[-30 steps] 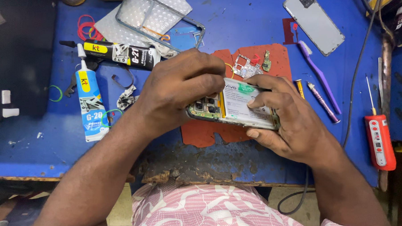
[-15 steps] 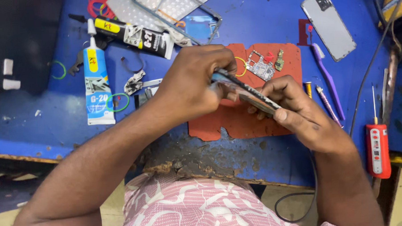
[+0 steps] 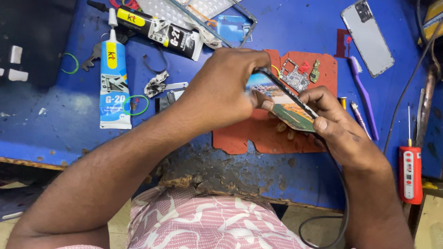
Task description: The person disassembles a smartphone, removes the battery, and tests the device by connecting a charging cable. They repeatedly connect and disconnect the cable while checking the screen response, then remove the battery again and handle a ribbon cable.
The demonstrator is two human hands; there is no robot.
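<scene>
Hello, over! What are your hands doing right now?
Left hand and right hand both grip the tilted phone. Held above red mat. Nothing in the way.

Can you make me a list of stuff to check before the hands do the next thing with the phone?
1. Both hands on the phone: ok, left hand and right hand grip it.
2. Phone over the red mat: ok.
3. Small circuit board away from fingers: ok, on the mat.
4. Glue tube capped: ok.
5. Black cable free: cannot tell.
</scene>
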